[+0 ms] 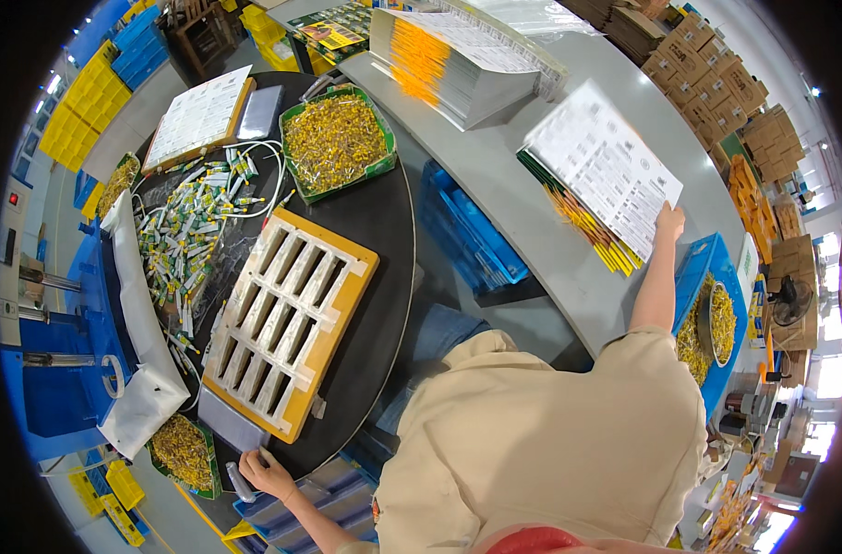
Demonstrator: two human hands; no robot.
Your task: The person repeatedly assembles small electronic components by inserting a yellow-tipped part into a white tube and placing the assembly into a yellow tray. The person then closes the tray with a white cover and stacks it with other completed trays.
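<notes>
My right hand (670, 222) reaches out over the grey table and is closed on the near corner of a white printed card (606, 166). That card lies on top of a fanned pile of cards (592, 226) with yellow and orange edges. At the lower left, my left hand (269, 475) rests at the rim of the round black table, fingers bent but apart and apparently holding nothing. Beside it are a small grey cylinder (240, 482) and a grey plate (229, 420). A wooden-framed white slotted tray (287, 323) lies on the plate's far side.
Many small tubes (186, 240) lie heaped on the black table (389, 268). A green-edged box of yellow small parts (333, 138) stands behind. A tall card stack (467, 69) occupies the far grey table (504, 152). A blue bin (703, 277) sits right of my arm.
</notes>
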